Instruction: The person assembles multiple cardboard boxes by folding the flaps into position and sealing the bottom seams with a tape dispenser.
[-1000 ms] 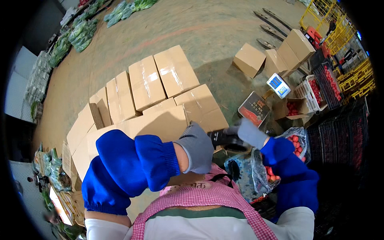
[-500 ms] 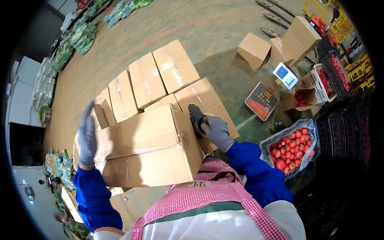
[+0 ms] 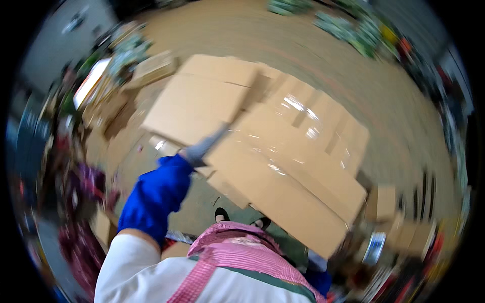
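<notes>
A brown cardboard carton with shiny clear tape lies before me, slanting from the middle toward the lower right. At its left end is my left hand in a grey glove, blurred and seen edge-on, fingers stretched out along the carton's side. My right hand, also grey-gloved, shows only as a small patch by the near right corner; the carton hides its fingers. Other taped cartons stand close together behind. Left of my left hand is another wide carton.
Bagged green vegetables lie on the floor at the far right. A scale display and more cartons stand at the lower right. Purple-red bags are at the lower left. A low carton sits at the upper left.
My view has swung left, with much blur. My right hand, earlier on a black tape dispenser, is now mostly hidden by the carton; the dispenser is out of sight. The tomatoes have left view.
</notes>
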